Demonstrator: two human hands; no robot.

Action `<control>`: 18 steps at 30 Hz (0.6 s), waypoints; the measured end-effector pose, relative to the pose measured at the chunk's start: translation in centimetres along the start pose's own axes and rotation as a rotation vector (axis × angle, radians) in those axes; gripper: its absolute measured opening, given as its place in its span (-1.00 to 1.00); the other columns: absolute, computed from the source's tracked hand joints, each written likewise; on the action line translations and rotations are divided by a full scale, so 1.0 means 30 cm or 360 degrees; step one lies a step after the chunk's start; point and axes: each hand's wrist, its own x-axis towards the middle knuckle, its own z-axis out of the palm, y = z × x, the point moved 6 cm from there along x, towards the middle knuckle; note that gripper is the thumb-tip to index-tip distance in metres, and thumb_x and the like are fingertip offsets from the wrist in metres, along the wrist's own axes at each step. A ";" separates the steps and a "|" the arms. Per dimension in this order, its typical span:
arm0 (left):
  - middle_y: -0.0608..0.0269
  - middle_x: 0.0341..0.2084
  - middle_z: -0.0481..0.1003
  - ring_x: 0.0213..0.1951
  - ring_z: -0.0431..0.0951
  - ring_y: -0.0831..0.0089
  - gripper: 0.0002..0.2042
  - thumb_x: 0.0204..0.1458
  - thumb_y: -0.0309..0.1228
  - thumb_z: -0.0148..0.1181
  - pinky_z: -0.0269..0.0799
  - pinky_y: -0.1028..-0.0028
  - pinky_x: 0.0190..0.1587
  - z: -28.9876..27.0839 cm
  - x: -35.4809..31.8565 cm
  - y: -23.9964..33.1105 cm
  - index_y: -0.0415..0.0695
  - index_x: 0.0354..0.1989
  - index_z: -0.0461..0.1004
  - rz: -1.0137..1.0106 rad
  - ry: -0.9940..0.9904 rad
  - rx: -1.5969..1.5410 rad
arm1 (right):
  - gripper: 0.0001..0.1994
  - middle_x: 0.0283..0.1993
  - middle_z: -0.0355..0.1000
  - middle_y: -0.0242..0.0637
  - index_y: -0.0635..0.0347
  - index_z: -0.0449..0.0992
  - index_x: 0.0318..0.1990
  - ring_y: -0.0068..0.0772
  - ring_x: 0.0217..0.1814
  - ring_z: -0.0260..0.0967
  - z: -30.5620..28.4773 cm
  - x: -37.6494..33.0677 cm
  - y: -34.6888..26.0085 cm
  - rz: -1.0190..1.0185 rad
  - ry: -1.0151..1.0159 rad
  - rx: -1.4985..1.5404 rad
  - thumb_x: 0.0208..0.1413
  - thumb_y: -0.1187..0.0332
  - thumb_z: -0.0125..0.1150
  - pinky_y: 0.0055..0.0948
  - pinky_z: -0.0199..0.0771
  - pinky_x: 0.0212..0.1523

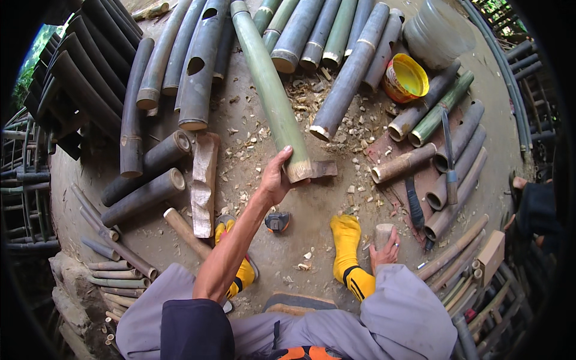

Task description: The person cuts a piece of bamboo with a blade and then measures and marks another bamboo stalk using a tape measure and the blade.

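My left hand (277, 180) grips the near end of a long green bamboo tube (270, 96), thumb on top and the other fingers mostly hidden beneath. The tube slopes away to the far edge, and its pale, scraped near end sits by a small dark wooden block (324, 168). Low on the right, beside my yellow-socked foot (346, 243), my right hand (384, 252) is closed around a short pale wooden cylinder (384, 231). Only the cylinder's upper part shows above the fingers.
Dark bamboo tubes (339, 84) lie across the far side and right. A chopping blade (449, 156) rests among them. Wood chips surround a yellow bucket (406, 78) and a notched wooden block (204, 186). A small black device (277, 222) stands between my feet.
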 end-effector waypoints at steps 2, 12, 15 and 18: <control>0.18 -0.13 0.46 -0.16 0.53 0.25 -0.47 0.06 -0.01 0.10 0.40 -0.02 -0.03 -0.012 -0.036 -0.070 -0.08 0.10 0.26 -0.0005 0.0002 -0.0061 | -0.02 0.13 0.26 -0.18 -0.05 0.13 0.28 -0.03 0.15 0.28 -0.010 -0.004 0.006 0.0001 -0.0003 -0.0002 -0.47 0.41 0.49 -0.15 0.37 0.06; 0.17 -0.15 0.48 -0.14 0.54 0.30 -0.50 -0.07 -0.36 0.29 0.55 0.17 -0.15 -0.084 -0.358 -0.569 -0.19 0.06 0.30 -0.0534 0.0079 0.0570 | -0.39 0.04 0.33 -0.19 -0.01 0.36 0.12 -0.14 0.04 0.32 -0.069 -0.132 -0.034 -0.0670 -0.0351 -0.0197 -0.21 0.31 0.34 -0.29 0.23 0.12; 0.17 -0.14 0.51 -0.13 0.54 0.30 -0.49 -0.12 -0.37 0.36 0.51 0.25 -0.12 -0.096 -0.480 -0.718 -0.21 0.04 0.36 -0.0781 -0.0060 0.0515 | -0.51 -0.08 0.37 -0.18 0.02 0.41 0.04 -0.20 -0.07 0.35 0.011 -0.264 0.052 -0.0766 -0.0698 -0.0041 -0.15 0.33 0.31 -0.32 0.28 0.02; 0.08 0.05 0.38 0.03 0.43 0.23 -0.28 -0.18 -0.25 0.42 0.46 0.23 -0.03 -0.069 -0.558 -0.777 -0.21 0.17 0.21 -0.0945 -0.0247 0.0868 | -0.62 -0.20 0.40 -0.17 0.06 0.46 -0.04 -0.26 -0.18 0.38 0.099 -0.312 0.206 -0.0376 -0.0930 0.0088 -0.10 0.35 0.27 -0.35 0.34 -0.08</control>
